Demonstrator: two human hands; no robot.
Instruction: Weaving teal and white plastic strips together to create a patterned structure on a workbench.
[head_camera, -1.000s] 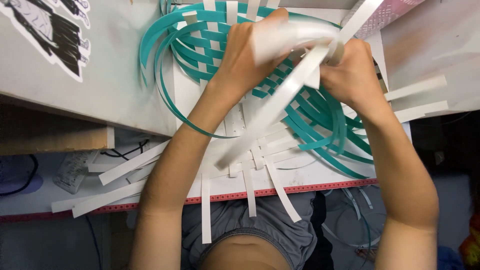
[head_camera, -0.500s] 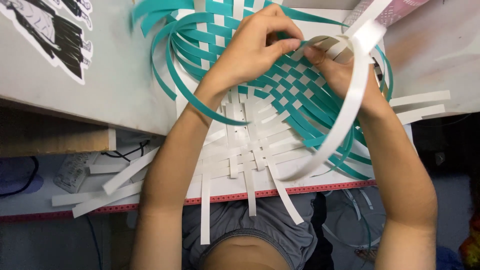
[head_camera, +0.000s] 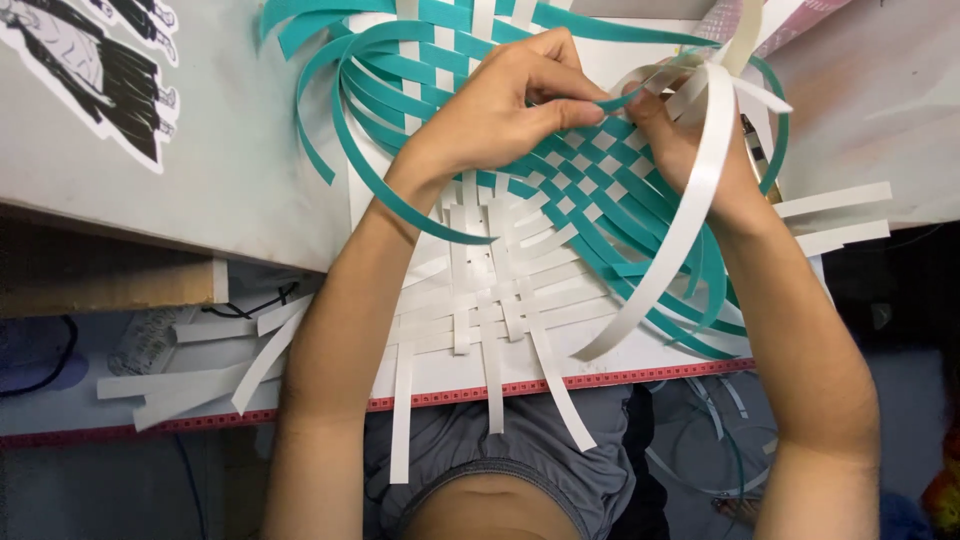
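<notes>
Up near the far end of the woven strip mat, both hands meet over its teal-and-white checkered part. Left hand has its fingers curled, thumb and forefinger pinched on a teal strip at the weave's upper right. Right hand sits just beside it, fingertips closed on the same spot, with a long white strip arching over its wrist and down to the mat's near right corner. Loose teal strips loop out from the mat's left and right sides; white strip ends hang off its near edge, past the red-edged board beneath. Left of the mat, spare white strips lie on a lower shelf.
</notes>
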